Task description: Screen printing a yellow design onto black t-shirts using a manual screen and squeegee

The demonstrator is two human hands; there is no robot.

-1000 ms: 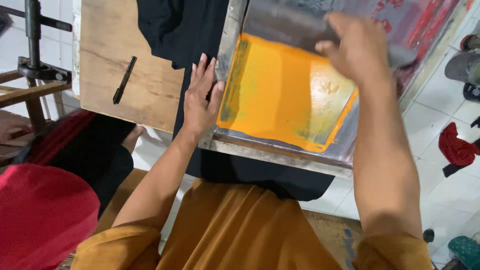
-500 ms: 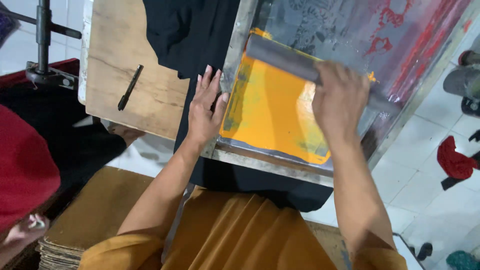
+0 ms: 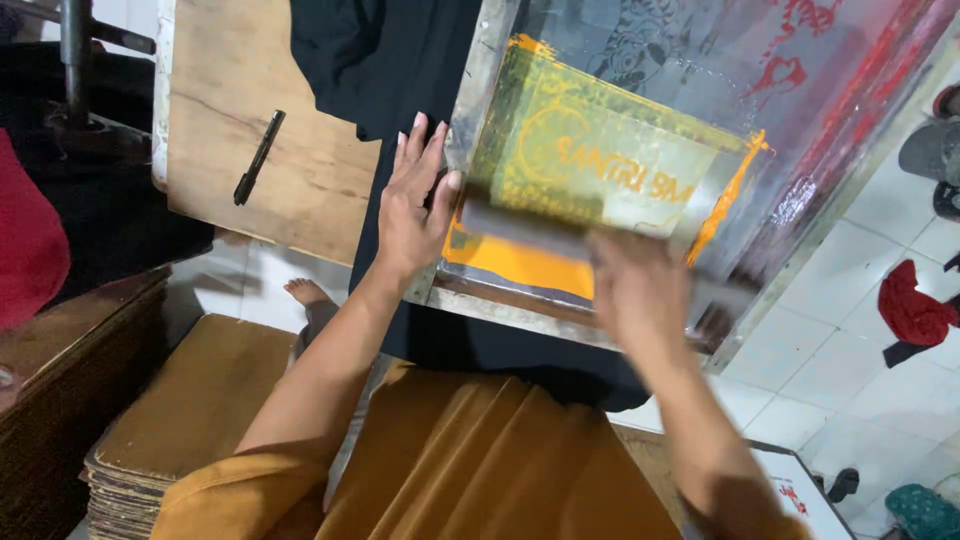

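A metal-framed printing screen (image 3: 800, 200) lies over a black shirt (image 3: 390, 60) on a wooden board (image 3: 250, 120). My left hand (image 3: 412, 200) presses flat on the shirt against the frame's left edge. My right hand (image 3: 640, 290), blurred by motion, grips a squeegee (image 3: 530, 228) near the frame's near edge. Orange ink (image 3: 520, 268) is pooled just below the blade. Behind the blade the mesh shows a yellow-green printed design (image 3: 600, 160).
A black marker (image 3: 258, 158) lies on the board's left side. Stacked brown boards (image 3: 170, 440) stand at lower left. A red cloth (image 3: 915, 305) lies on the white tiled floor at right. A bare foot (image 3: 305, 295) shows under the board.
My right hand has pulled the squeegee from the far end of the screen toward me, scraping the orange ink away and exposing the design. My left hand stayed put.
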